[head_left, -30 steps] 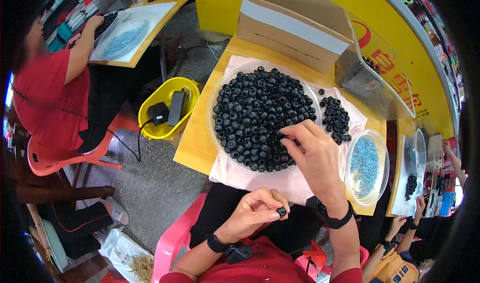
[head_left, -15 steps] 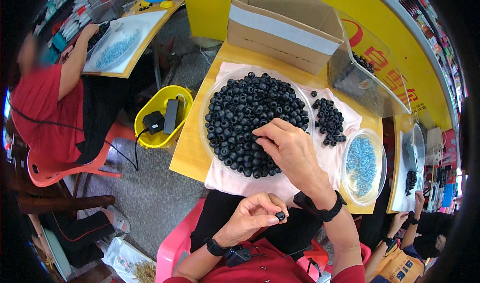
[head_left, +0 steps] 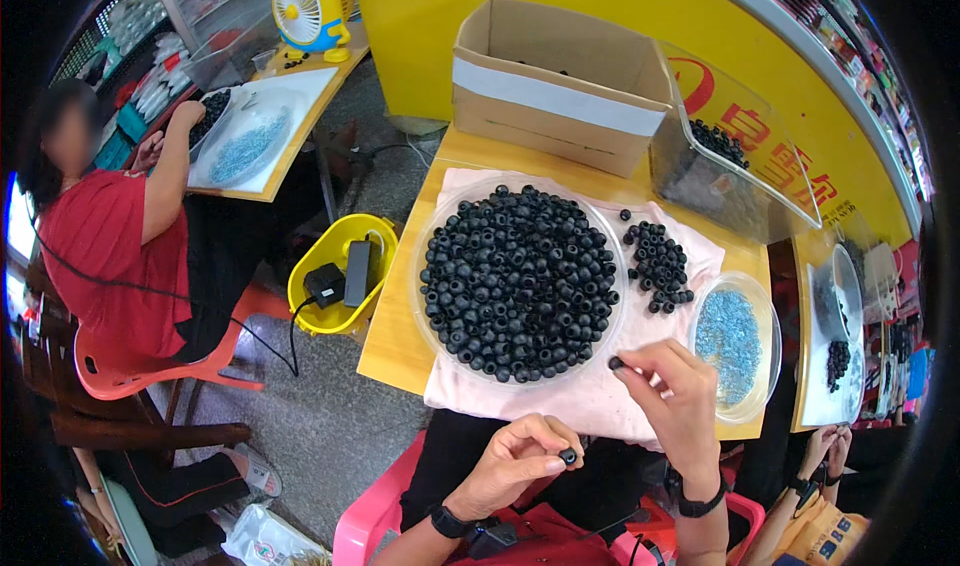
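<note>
My left hand (head_left: 515, 466) pinches a round black bead (head_left: 569, 456), its hole visible, low in front of the table edge. To its right, my right hand (head_left: 680, 396) grips another black bead (head_left: 616, 363) between thumb and finger, over the pink cloth (head_left: 480, 394). Beyond both hands lies a wide clear tray (head_left: 421, 318) heaped with similar black beads (head_left: 520, 276). A smaller pile of black beads (head_left: 657, 264) rests on the cloth beside the tray. Nearest my right hand stands a clear round tub (head_left: 771, 351) of small pale-blue pieces (head_left: 728, 331).
A cardboard box (head_left: 560, 96) and a clear plastic bin (head_left: 720, 191) stand along the table's far side. On the floor to the left is a yellow basket (head_left: 345, 318) with black power adapters. A person in red (head_left: 110, 251) works at the left table; another person's hands (head_left: 828, 446) show at right.
My right hand has left the bead heap, moving right and toward me, and now holds a bead clear of it. The left hand keeps its bead. The whole view has shifted slightly.
</note>
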Available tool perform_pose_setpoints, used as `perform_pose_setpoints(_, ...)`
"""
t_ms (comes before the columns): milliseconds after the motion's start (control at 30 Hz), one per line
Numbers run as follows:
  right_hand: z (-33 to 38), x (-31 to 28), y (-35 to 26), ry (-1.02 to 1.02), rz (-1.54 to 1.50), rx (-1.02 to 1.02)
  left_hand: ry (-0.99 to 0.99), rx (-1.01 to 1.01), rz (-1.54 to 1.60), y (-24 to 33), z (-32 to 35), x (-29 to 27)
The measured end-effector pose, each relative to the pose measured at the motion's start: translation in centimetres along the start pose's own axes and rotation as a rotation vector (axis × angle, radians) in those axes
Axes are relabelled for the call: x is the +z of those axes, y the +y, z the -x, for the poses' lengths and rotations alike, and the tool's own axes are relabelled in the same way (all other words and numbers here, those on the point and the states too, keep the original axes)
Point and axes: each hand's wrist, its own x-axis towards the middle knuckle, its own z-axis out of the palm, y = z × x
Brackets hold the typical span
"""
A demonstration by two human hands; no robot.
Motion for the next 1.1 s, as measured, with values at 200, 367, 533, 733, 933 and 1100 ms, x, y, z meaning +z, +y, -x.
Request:
perform_pose_setpoints(200,4.1,0.8,4.9,0.038,0.090,0.134,0.097,-0.103,-0.139,-0.5,-0.5,0.8)
perform_pose_setpoints(367,4.5,1.6,5.6,0.069,0.094,-0.041,0.062,-0.005,-0.176,-1.9,-1.6,0.8)
perform_pose_setpoints(533,4.4,1.4,5.8,0.071,0.010,-0.034,0.124,0.007,-0.326,-2.4,-2.9,1.7)
perform_pose_setpoints(733,5.1,1.8,7.2,0.090,-0.190,0.212,0.141,-0.039,-0.245,-3.3,-3.7,1.9)
perform_pose_setpoints(933,4.8,1.8,6.6,0.123,-0.117,0.154,0.154,0.031,-0.411,-3.9,-4.7,1.9)
perform_pose_setpoints(1100,4.9,2.0,6.8,0.165,-0.043,0.110,0.150,0.061,-0.417,-4.5,-5.8,2.2)
